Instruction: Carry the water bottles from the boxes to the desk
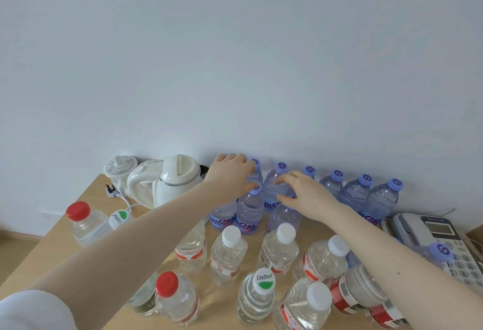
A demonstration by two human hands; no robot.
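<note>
Pinching between fingers and thumb, the right hand (305,194) holds the shoulder of one purple-capped blue plastic bottle (271,186). Nearest, clear white-capped bottles (227,256) and clear red-capped bottles (175,298) crowd the pale wooden desk (95,196), some cut off below; bare room lies along its left edge. Farther, the left hand (230,175) arches over neighbouring blue bottles (249,212) by the white wall (235,68); its palm hides whether it grips.

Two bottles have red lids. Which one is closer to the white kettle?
The red-lidded bottle at the left edge of the desk, standing just in front of the kettle. The other red-lidded bottle stands much nearer the camera, among the front bottles.
</note>
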